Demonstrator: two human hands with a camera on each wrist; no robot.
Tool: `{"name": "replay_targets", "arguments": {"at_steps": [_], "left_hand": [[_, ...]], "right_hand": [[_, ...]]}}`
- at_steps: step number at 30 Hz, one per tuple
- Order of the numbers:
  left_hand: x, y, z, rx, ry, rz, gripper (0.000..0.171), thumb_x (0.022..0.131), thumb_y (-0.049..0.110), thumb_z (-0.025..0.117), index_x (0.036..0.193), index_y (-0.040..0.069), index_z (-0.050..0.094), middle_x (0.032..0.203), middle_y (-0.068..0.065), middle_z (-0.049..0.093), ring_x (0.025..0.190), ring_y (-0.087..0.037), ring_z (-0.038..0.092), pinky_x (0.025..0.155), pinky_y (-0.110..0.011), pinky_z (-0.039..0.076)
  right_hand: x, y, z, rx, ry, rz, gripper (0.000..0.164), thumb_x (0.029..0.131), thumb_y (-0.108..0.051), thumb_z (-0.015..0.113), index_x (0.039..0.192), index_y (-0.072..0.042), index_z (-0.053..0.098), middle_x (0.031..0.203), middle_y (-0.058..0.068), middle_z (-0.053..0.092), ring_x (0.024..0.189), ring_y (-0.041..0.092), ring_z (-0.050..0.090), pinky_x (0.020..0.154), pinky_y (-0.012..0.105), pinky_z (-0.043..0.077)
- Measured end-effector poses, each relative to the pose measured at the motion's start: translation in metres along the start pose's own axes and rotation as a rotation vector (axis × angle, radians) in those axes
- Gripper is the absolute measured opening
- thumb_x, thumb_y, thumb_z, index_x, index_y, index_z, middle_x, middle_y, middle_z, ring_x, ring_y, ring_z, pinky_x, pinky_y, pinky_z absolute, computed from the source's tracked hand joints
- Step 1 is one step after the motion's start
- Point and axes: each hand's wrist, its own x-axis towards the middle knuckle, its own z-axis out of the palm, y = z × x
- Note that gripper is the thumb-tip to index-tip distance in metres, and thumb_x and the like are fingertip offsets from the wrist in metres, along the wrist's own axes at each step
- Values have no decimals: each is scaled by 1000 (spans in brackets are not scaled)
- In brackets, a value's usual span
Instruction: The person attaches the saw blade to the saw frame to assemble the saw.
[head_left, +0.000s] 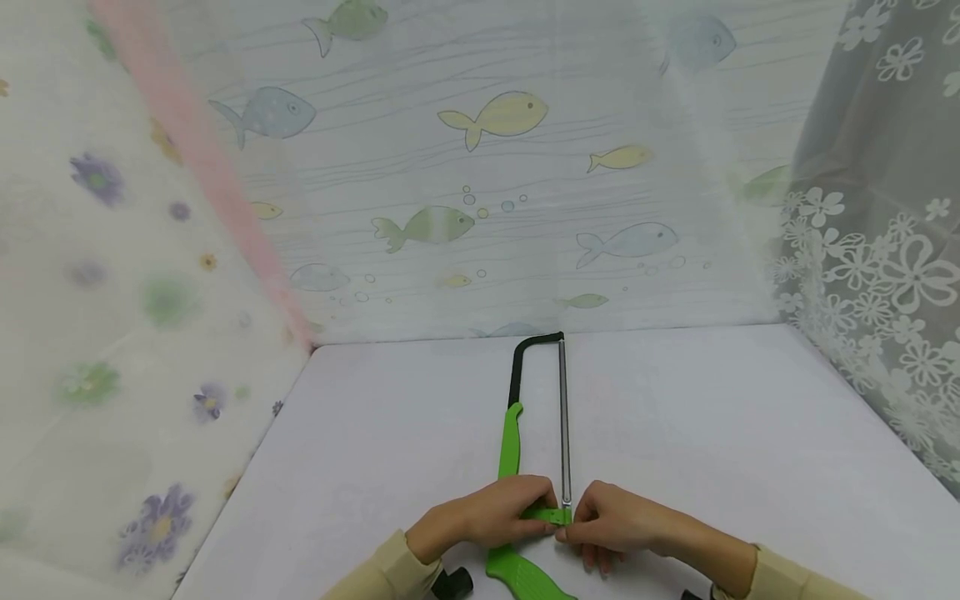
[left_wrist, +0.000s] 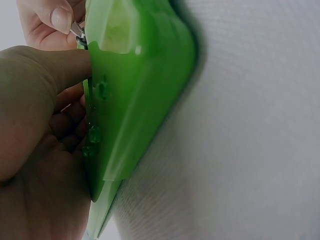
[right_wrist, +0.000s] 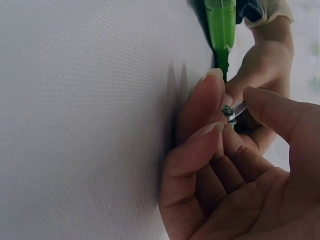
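A hacksaw (head_left: 510, 442) with a green body and a black front frame lies on the white table, its front end pointing away from me. Its narrow metal blade (head_left: 564, 417) runs along the right side. My left hand (head_left: 510, 510) grips the green arm at the blade's near end, the thumb on the plastic in the left wrist view. Right beside it, my right hand (head_left: 622, 521) pinches a small metal wing nut (right_wrist: 239, 108) on a threaded screw (right_wrist: 227, 111). The right fingertips hide part of that nut. The green handle (head_left: 528, 575) extends below the left hand.
The white tabletop (head_left: 675, 417) spreads around the saw. Fish-printed fabric (head_left: 420, 167) hangs behind, flowered fabric (head_left: 105, 292) stands at left and a lacy curtain (head_left: 885, 275) at right. A black cylindrical piece (head_left: 452, 582) shows by the left sleeve.
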Motion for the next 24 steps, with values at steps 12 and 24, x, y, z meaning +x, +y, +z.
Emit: {"name": "replay_targets", "arguments": {"at_steps": [12, 24], "left_hand": [[1, -2, 1, 5, 1, 8, 10, 104, 25, 63, 108, 16, 60, 98, 14, 58, 87, 4, 50, 80, -14, 44], [0, -3, 2, 13, 7, 16, 10, 104, 24, 63, 107, 16, 60, 96, 14, 57, 83, 3, 47, 76, -13, 42]], "right_hand": [[-5, 2, -5, -25, -12, -36, 35, 98, -25, 67, 74, 1, 71, 59, -2, 61, 46, 8, 50, 44, 22, 35], [-4, 5, -4, -77, 26, -46, 25, 96, -16, 69, 74, -5, 70, 56, -3, 55, 46, 7, 49, 44, 21, 36]]}}
